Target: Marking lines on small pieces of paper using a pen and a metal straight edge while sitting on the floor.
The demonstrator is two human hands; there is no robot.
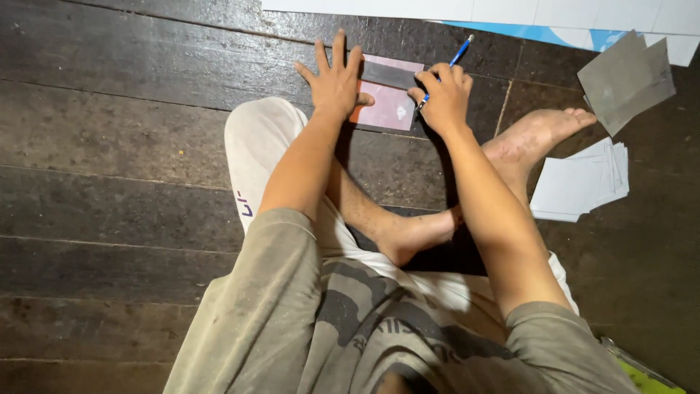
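My left hand (335, 79) lies flat with fingers spread, pressing down on a dark strip (390, 74) that crosses a pink card (386, 106) on the dark wooden floor. My right hand (441, 95) grips a blue pen (458, 52), its tip down at the right edge of the pink card beside the strip. I sit cross-legged behind the card, with a bare foot (543, 128) to the right of it.
A stack of pale cut cards (583, 182) lies on the floor at right. Grey sheets (627, 76) lie farther right at the back. White and blue sheets (539, 18) run along the top edge. A green object (645, 376) shows at bottom right.
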